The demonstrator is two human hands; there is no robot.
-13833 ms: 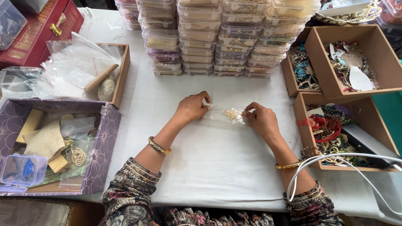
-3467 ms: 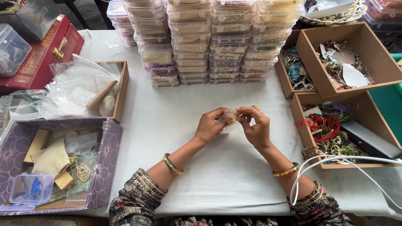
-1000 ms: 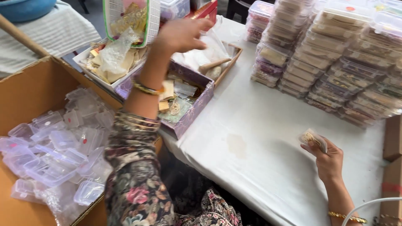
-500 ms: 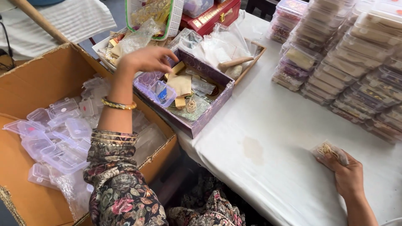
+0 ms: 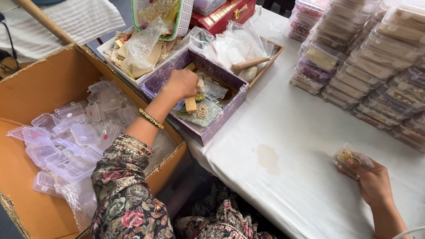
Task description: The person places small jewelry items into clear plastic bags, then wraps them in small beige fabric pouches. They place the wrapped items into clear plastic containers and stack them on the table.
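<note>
The left hand (image 5: 181, 84) reaches down into the purple patterned box (image 5: 221, 121) at the far left, fingers curled over the small things inside; whether it grips one I cannot tell. The right hand (image 5: 372, 179) rests well apart at the near right on the white tablecloth (image 5: 274, 132), pinching a small clear pouch (image 5: 349, 157) of gold-coloured pieces. A cardboard carton (image 5: 26, 88) of clear plastic cases sits left of the box.

Bright, even daylight (perhaps slight blur)
</note>
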